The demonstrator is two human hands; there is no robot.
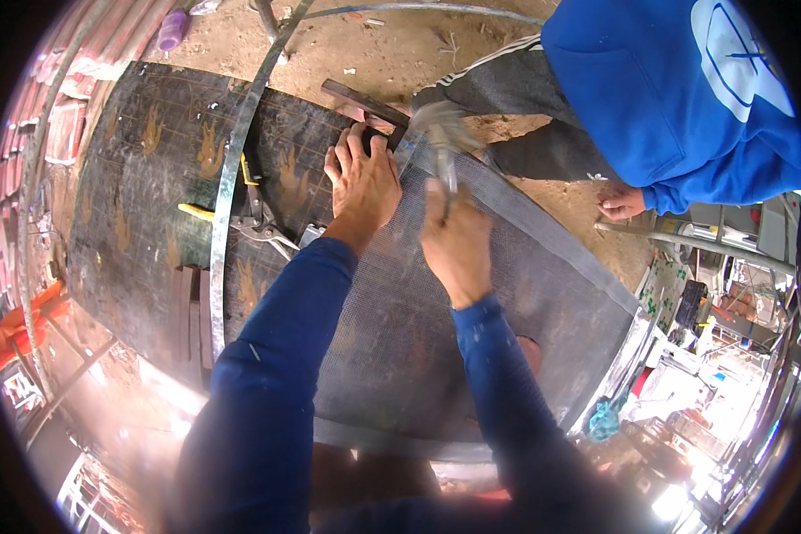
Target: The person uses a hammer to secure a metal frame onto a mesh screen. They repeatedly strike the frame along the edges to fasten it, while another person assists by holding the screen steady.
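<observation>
My right hand (458,240) grips a hammer (448,133), whose head is smeared by motion above the far corner of a grey mesh panel (400,294). My left hand (363,182) lies just left of the hammer, its fingers bent over a dark metal bar (392,139) at that corner; its thumb is hidden. A flat grey border (565,236) runs along the panel's right side. The panel lies on a dark, worn tabletop (165,191).
A long metal strip (232,178) crosses the tabletop, beside pliers with yellow handles (251,173). Dark bars (185,311) lie near its left edge. Another dark bar (360,100) juts past the far edge. A person in a blue hoodie (636,98) sits at the far right.
</observation>
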